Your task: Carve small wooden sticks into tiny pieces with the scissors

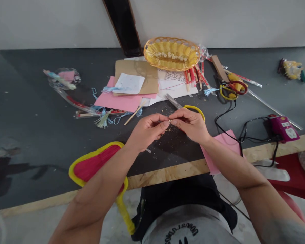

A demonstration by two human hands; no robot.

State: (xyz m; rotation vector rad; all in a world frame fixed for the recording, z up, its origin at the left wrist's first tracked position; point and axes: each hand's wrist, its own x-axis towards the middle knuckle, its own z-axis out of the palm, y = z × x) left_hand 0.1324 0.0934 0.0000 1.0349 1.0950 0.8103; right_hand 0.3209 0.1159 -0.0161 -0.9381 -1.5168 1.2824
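My left hand [150, 130] and my right hand [191, 123] meet over the table, fingertips pinched together. Between them is a tiny pale piece [170, 121], too small to make out in kind. Scissors [175, 102] with a yellow handle lie just behind my right hand, which hides part of them. Pale crumbs are scattered on the dark tabletop under my fingers. A thin wooden stick [133, 114] lies beyond my left hand. Partly under my left forearm is a red fan-shaped piece [96, 163] with a yellow border and handle, reaching over the table's edge.
Behind my hands a yellow woven basket [152, 62] holds several small pale pieces. Around it are pink paper [109, 101], brown card [148, 79], tassels [103, 119] and red-wrapped sticks [193, 76]. At right are a yellow glue gun [234, 83], red-handled scissors [240, 87] and a purple power socket [284, 128] with black cable.
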